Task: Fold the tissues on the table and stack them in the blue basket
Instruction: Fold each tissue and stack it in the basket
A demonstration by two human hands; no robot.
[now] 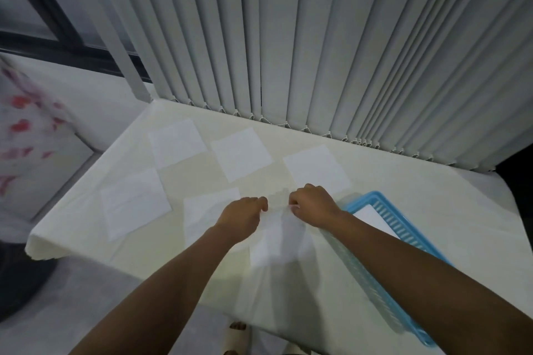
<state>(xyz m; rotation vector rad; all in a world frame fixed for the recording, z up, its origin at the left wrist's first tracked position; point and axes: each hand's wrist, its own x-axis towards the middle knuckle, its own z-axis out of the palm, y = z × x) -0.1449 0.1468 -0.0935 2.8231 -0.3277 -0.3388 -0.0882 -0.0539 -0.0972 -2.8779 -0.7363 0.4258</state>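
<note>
Both hands hold one white tissue (278, 239) lifted off the table by its top edge. My left hand (245, 215) pinches its left corner and my right hand (311, 206) pinches its right corner. The sheet hangs down blurred between my forearms. Several more white tissues lie flat on the cream tablecloth (403, 181): two at the far left (177, 143) and centre (240, 153), one at the right (315, 168), one at the near left (134, 202), and one partly under my left hand (207, 210). The blue basket (383, 277) sits at the right under my right forearm, with a white tissue (372, 217) inside.
Grey vertical blinds (317, 52) hang along the table's far edge. The table's left edge drops off near a white wall and a blurred red-patterned cloth (23, 130). Toes in sandals (238, 326) show below the near edge.
</note>
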